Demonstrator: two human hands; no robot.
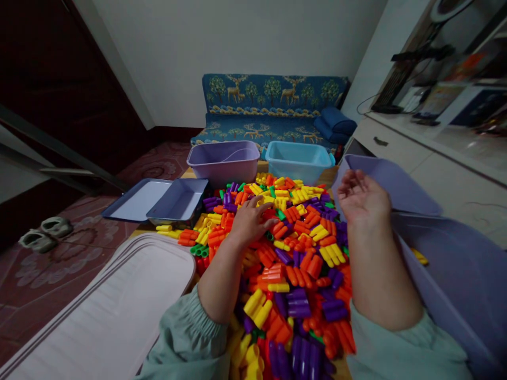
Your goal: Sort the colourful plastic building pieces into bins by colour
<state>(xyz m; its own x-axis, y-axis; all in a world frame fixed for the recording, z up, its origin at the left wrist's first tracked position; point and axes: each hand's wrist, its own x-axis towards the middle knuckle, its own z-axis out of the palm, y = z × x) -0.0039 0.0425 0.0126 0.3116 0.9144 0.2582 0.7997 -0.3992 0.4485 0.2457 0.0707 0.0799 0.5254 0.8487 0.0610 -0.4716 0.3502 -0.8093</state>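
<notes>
While L hand spreads wide over plastic pcs mid-frame & R hand half-curls, seemingly empty, ctr-right, pcs look light, stiff, best side-pinched.

Single head-cam, POV from above, fwd + down, close over plastic pcs, sofa in bkgd

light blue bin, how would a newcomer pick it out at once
Find the deer-patterned blue sofa at the back. Just this side of it, beyond the pile of plastic pieces, stands the light blue bin, right of a purple bin. Only it is light blue; the bins beside it are purple.
</notes>
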